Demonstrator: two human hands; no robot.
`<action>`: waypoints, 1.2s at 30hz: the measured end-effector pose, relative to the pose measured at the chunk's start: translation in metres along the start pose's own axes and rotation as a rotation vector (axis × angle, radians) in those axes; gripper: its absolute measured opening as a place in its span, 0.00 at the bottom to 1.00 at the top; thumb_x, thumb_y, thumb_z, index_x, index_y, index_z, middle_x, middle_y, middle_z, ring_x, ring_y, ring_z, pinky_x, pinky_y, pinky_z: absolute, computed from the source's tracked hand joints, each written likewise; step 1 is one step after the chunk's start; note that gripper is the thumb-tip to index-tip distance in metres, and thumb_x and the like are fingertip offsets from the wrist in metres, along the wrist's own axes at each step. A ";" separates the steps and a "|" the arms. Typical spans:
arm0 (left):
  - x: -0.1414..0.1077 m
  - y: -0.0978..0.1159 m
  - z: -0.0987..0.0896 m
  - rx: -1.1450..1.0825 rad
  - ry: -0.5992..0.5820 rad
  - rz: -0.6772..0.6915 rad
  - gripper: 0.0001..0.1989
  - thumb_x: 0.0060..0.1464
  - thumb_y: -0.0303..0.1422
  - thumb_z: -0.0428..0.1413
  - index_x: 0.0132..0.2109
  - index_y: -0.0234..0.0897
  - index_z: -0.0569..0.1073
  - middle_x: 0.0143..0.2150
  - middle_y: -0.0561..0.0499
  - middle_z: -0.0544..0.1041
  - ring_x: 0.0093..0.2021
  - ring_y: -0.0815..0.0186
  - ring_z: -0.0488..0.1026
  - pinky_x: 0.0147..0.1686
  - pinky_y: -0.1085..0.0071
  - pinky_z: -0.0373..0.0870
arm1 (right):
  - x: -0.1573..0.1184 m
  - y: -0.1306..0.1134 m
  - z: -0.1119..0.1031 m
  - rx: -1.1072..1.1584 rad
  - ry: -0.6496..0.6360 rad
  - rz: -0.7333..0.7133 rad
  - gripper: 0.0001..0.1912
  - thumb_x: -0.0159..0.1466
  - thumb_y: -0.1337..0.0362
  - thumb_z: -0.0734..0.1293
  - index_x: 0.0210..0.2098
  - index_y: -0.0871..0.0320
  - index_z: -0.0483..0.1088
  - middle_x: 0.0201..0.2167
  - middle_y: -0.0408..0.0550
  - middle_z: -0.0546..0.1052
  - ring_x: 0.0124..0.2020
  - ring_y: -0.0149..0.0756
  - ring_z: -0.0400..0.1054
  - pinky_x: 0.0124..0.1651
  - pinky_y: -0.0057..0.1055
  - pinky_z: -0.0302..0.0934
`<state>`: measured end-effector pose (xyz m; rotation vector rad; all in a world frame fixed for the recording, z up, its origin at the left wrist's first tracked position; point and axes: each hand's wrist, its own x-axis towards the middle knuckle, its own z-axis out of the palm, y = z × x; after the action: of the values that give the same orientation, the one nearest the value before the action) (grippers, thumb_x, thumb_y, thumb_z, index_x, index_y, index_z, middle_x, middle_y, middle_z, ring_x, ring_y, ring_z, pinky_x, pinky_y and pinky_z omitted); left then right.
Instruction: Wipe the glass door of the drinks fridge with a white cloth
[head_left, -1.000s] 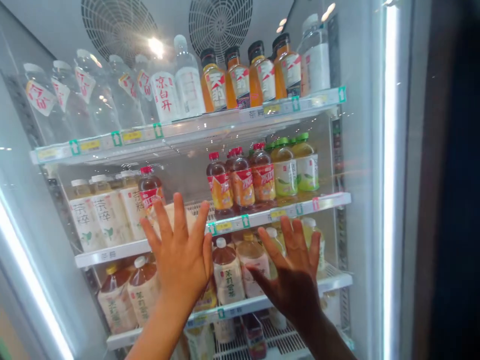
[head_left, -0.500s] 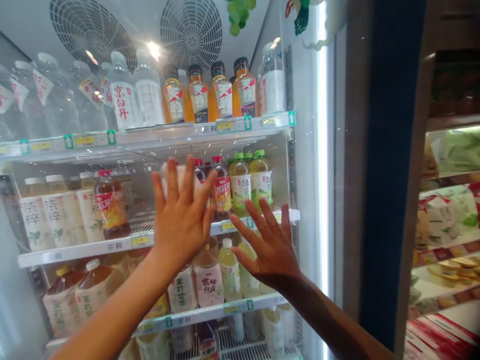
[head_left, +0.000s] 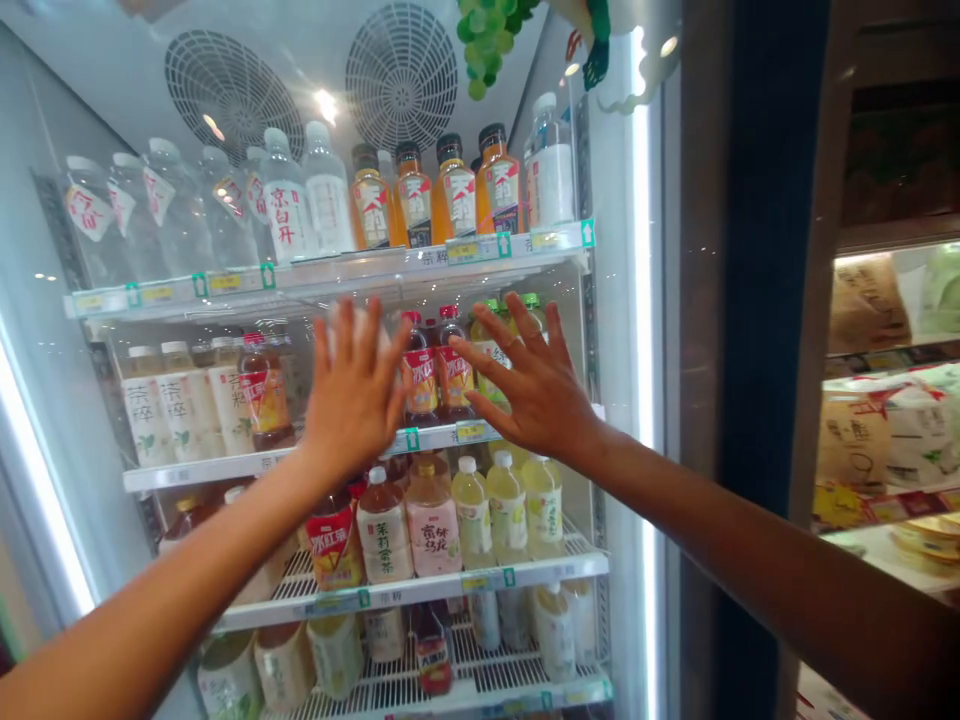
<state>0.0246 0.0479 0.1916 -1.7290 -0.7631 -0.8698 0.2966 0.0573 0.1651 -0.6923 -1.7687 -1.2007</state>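
Note:
Both hands are raised before the glass of a lit drinks cooler. My left hand (head_left: 356,390) has its fingers spread and partly covers the second shelf; a pale blurred shape shows behind its fingertips. My right hand (head_left: 536,385), fingers also apart, hides part of the green-capped bottles (head_left: 491,350). Neither hand holds anything. Red-labelled tea bottles (head_left: 454,372) stand between the hands, behind the glass. Whether the palms touch the glass, I cannot tell.
Orange-drink bottles (head_left: 456,190) and clear water bottles (head_left: 289,200) line the top shelf. Several bottles fill lower shelves. A dark frame (head_left: 761,300) separates the cooler from shelves of packaged goods (head_left: 855,440) at right.
My right hand has moved up, level with my left hand. My left hand has shifted slightly upward. More of the cooler's left side now shows.

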 end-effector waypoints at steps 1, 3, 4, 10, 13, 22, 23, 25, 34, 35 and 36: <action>-0.021 0.006 0.001 -0.006 -0.050 0.190 0.38 0.68 0.41 0.48 0.78 0.45 0.42 0.81 0.49 0.28 0.79 0.51 0.21 0.78 0.39 0.32 | 0.008 0.003 0.000 -0.004 -0.007 -0.015 0.37 0.73 0.52 0.63 0.77 0.42 0.46 0.79 0.46 0.47 0.80 0.54 0.32 0.76 0.69 0.34; -0.048 -0.002 -0.001 -0.011 -0.120 0.438 0.38 0.66 0.44 0.51 0.78 0.54 0.44 0.81 0.57 0.38 0.80 0.59 0.28 0.80 0.51 0.35 | 0.024 0.006 0.000 -0.011 -0.031 -0.041 0.35 0.73 0.51 0.61 0.76 0.42 0.49 0.79 0.45 0.47 0.80 0.55 0.31 0.76 0.68 0.34; -0.050 -0.018 -0.005 -0.002 -0.126 0.438 0.38 0.66 0.43 0.50 0.77 0.54 0.45 0.81 0.56 0.40 0.80 0.61 0.29 0.80 0.52 0.32 | 0.033 0.006 0.000 -0.017 -0.045 -0.054 0.34 0.73 0.50 0.61 0.76 0.42 0.50 0.79 0.45 0.48 0.80 0.55 0.32 0.76 0.68 0.34; -0.013 -0.131 -0.025 -0.028 0.122 -0.317 0.33 0.71 0.42 0.39 0.78 0.48 0.41 0.81 0.54 0.28 0.78 0.54 0.19 0.74 0.38 0.17 | 0.105 -0.022 0.002 -0.017 -0.086 0.015 0.36 0.72 0.41 0.56 0.76 0.42 0.49 0.80 0.46 0.44 0.80 0.57 0.33 0.74 0.72 0.32; -0.060 -0.125 -0.025 -0.029 0.061 -0.153 0.35 0.70 0.41 0.43 0.78 0.48 0.40 0.80 0.53 0.25 0.78 0.55 0.18 0.76 0.39 0.23 | 0.136 -0.050 0.013 0.026 -0.089 0.079 0.38 0.72 0.39 0.53 0.77 0.42 0.46 0.80 0.46 0.41 0.80 0.58 0.31 0.73 0.73 0.31; -0.079 -0.237 -0.058 -0.014 0.082 -0.354 0.33 0.72 0.41 0.36 0.78 0.52 0.35 0.81 0.55 0.24 0.80 0.46 0.23 0.73 0.27 0.23 | 0.196 -0.105 0.064 0.000 -0.035 0.036 0.40 0.71 0.35 0.51 0.77 0.43 0.45 0.80 0.47 0.45 0.79 0.62 0.32 0.72 0.76 0.26; -0.090 -0.235 -0.058 -0.024 0.084 -0.328 0.34 0.72 0.41 0.38 0.78 0.52 0.34 0.81 0.54 0.23 0.80 0.45 0.23 0.73 0.27 0.25 | 0.194 -0.109 0.067 -0.016 -0.021 0.056 0.40 0.71 0.35 0.51 0.77 0.42 0.44 0.80 0.47 0.45 0.79 0.62 0.31 0.72 0.76 0.26; -0.121 -0.219 -0.056 -0.047 0.038 -0.190 0.36 0.70 0.41 0.44 0.78 0.59 0.35 0.81 0.56 0.27 0.80 0.48 0.27 0.75 0.30 0.34 | 0.188 -0.115 0.072 -0.045 -0.009 0.075 0.40 0.72 0.37 0.52 0.77 0.42 0.42 0.80 0.48 0.45 0.80 0.59 0.31 0.73 0.75 0.27; -0.071 -0.256 -0.067 -0.030 0.084 -0.393 0.33 0.71 0.44 0.36 0.78 0.44 0.43 0.82 0.44 0.34 0.80 0.44 0.27 0.73 0.26 0.27 | 0.179 -0.117 0.071 -0.069 -0.024 0.073 0.41 0.72 0.40 0.57 0.78 0.42 0.40 0.80 0.46 0.42 0.79 0.59 0.32 0.74 0.72 0.27; -0.072 -0.245 -0.062 -0.032 0.102 -0.380 0.34 0.71 0.45 0.37 0.79 0.41 0.42 0.82 0.43 0.32 0.80 0.44 0.25 0.74 0.27 0.28 | 0.179 -0.117 0.071 -0.072 -0.022 0.063 0.41 0.72 0.40 0.57 0.78 0.42 0.41 0.80 0.47 0.42 0.79 0.59 0.32 0.74 0.72 0.28; -0.080 -0.229 -0.056 -0.036 0.107 -0.326 0.35 0.71 0.45 0.39 0.78 0.41 0.42 0.82 0.44 0.31 0.80 0.46 0.23 0.75 0.29 0.29 | 0.178 -0.117 0.071 -0.075 -0.022 0.052 0.40 0.72 0.40 0.57 0.78 0.43 0.41 0.80 0.47 0.43 0.80 0.59 0.32 0.74 0.72 0.28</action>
<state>-0.2168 0.0537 0.2511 -1.5980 -0.9784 -1.1934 0.0934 0.0743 0.2589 -0.7929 -1.7203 -1.2332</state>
